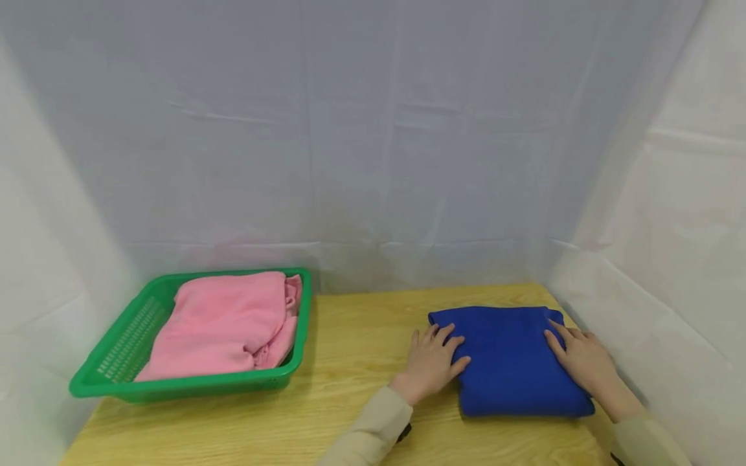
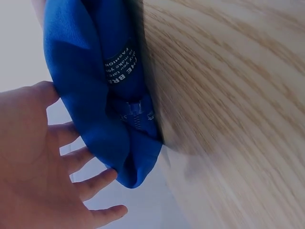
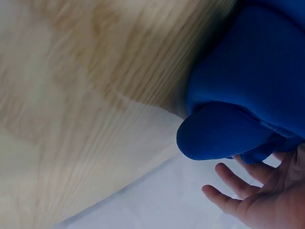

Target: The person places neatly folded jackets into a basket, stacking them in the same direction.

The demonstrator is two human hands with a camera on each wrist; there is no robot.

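Observation:
A folded blue garment (image 1: 513, 369) lies flat on the right part of the wooden table. In the left wrist view its layered side shows a zipper (image 2: 136, 114) and a dark label with white lettering (image 2: 121, 66). My left hand (image 1: 432, 364) rests at its left edge, fingers spread and fairly straight over the cloth. At the opposite edge my right hand (image 1: 585, 361) touches the fabric with extended fingers. The right wrist view shows a rounded fold (image 3: 221, 133) of the garment just above those fingers.
On the left of the table (image 1: 355, 362) stands a green plastic basket (image 1: 204, 383) with a folded pink garment (image 1: 227, 323) inside. White sheeting (image 1: 350, 142) hangs behind the table and along both sides; the right sheet is close to my right hand.

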